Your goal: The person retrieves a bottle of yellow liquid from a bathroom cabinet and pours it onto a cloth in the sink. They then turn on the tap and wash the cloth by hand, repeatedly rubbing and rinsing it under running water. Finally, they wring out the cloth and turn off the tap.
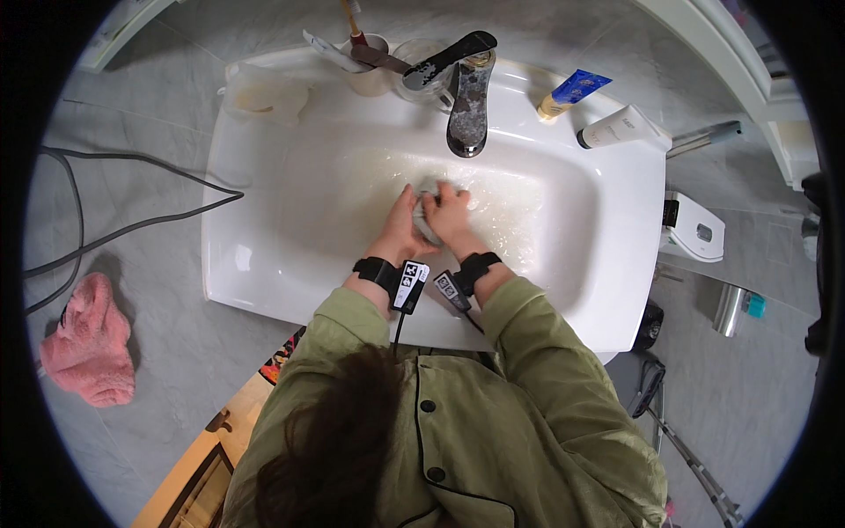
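Over a white washbasin (264, 167) holding cloudy, rippling water (506, 202), my two hands are close together. A small grey cloth (426, 231), bunched up, is held between them; its exact kind is hidden by my fingers. My left hand (400, 229) grips it from the left side, with the thumb toward the top. My right hand (451, 216) has its fingers curled onto the cloth from the right and is slightly blurred. Each wrist wears a black strap with a small tagged box and a cable. The dark, worn faucet (468, 110) stands just beyond my hands.
On the basin's back ledge are a cup (370, 75) with brushes, a clear glass jar (425, 79), a blue-and-gold tube (572, 92) and a white tube (620, 128). A pink cloth (90, 339) hangs at left near a looped grey cable (132, 231). A white cabinet edge (726, 53) juts in at upper right.
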`<state>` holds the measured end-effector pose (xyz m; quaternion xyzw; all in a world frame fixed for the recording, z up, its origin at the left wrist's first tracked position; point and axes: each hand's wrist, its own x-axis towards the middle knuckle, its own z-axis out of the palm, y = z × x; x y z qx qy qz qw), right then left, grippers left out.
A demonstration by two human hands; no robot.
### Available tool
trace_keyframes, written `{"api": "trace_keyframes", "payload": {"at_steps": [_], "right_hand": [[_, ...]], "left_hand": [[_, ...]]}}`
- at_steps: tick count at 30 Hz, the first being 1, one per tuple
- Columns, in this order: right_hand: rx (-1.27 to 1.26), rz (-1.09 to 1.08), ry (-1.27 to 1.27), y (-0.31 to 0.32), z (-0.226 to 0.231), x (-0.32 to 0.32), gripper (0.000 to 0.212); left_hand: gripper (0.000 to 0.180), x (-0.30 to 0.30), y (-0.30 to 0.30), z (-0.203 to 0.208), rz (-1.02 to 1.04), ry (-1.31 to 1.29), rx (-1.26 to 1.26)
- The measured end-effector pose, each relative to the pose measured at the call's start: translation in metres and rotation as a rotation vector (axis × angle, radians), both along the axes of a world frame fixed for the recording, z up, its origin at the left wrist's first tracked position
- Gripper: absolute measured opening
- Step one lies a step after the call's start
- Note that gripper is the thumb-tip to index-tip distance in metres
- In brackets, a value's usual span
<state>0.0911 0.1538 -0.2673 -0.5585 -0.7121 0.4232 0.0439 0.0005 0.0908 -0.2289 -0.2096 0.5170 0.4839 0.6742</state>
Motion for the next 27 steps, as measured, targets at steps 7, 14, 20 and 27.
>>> {"api": "trace_keyframes", "payload": {"at_steps": [7,14,20,27], "right_hand": [[0.153,0.112,0.62,-0.03,0.04,-0.009,0.015],[0.186,0.118,0.623,-0.033,0.055,-0.006,0.02],[0.226,0.153,0.453,-0.035,0.032,-0.001,0.025],[0.168,0.146,-0.084,0.023,0.01,0.016,0.033]], "left_hand": [[0.036,-0.022,-0.003,-0.015,0.321,-0.141,0.357],[0.024,-0.016,-0.017,-0.065,0.17,0.306,0.495],[0.026,-0.011,-0.014,-0.076,0.116,0.4,0.321],[0.032,-0.003,0.0,-0.018,0.098,0.14,0.099]]}}
